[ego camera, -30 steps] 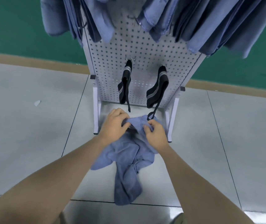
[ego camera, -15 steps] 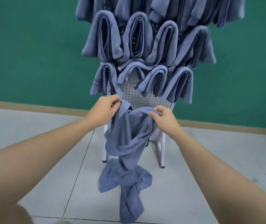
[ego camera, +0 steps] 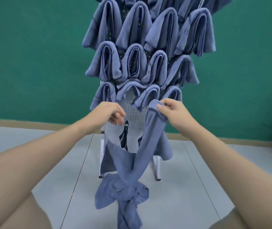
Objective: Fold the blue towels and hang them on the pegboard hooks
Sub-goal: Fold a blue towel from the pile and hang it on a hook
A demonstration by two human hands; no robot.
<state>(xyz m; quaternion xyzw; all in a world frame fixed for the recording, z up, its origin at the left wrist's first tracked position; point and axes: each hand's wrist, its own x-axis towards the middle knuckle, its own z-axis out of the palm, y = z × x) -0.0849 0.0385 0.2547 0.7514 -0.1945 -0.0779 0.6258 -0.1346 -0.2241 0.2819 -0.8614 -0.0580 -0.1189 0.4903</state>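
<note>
Our right hand [ego camera: 175, 114] pinches the towel [ego camera: 132, 164] by one corner; it hangs twisted before the pegboard [ego camera: 132, 116]. Our left hand [ego camera: 111, 114], loosely curled, holds nothing; we should catch the next corner and shake it flat

Blue towel [ego camera: 150, 139] pinched by right hand [ego camera: 175, 114]; left hand [ego camera: 111, 114] loosely curled, empty.
</note>
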